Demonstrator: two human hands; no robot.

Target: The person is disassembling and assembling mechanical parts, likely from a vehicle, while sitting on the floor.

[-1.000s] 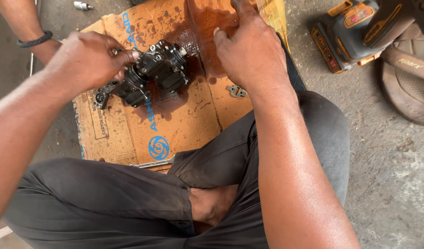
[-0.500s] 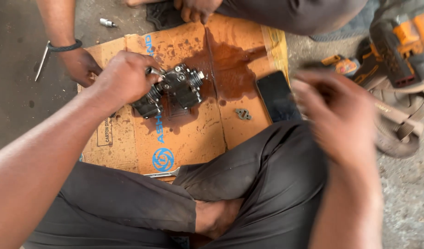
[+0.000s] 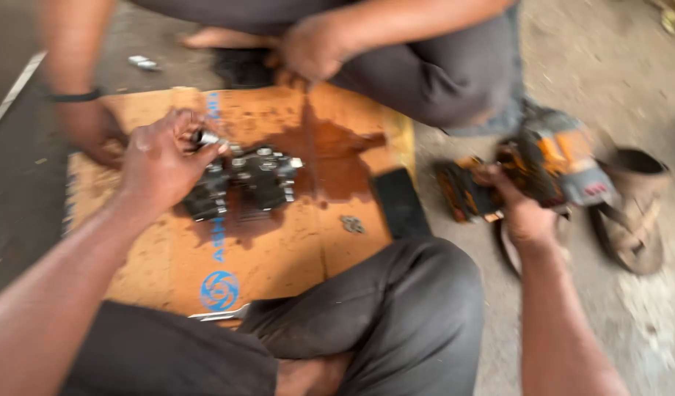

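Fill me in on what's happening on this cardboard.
A person sitting cross-legged steadies a dark, oily metal engine part on the stained cardboard sheet with the left hand. The right hand grips an orange and grey power tool lying on the floor. A second person sits opposite. The picture is blurred.

My right hand point(image 3: 524, 213), a second ago resting by the greasy metal part point(image 3: 249, 180) on the cardboard, is now reaching out and gripping the orange power tool point(image 3: 550, 165) on the floor.
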